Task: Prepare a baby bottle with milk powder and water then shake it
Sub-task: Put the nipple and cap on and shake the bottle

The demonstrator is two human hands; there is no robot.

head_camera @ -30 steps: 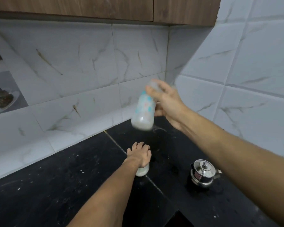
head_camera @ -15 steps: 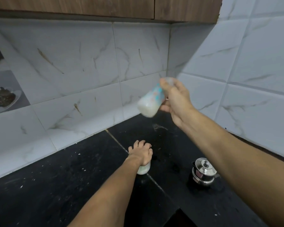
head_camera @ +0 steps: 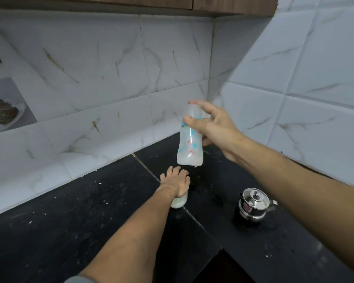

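My right hand grips a clear baby bottle with a blue and red pattern, held upright in the air above the black counter near the wall corner. White milk fills its lower part. My left hand rests on top of a small white container that stands on the counter, fingers curled over its top and hiding it.
A small steel pot with a lid stands on the black counter to the right. White marble tiles cover both walls of the corner. Wooden cabinets hang above. White specks dot the counter.
The bottle was tilted with its base swung left and up half a second ago; now it hangs upright and lower. The left hand has stayed on the white container.
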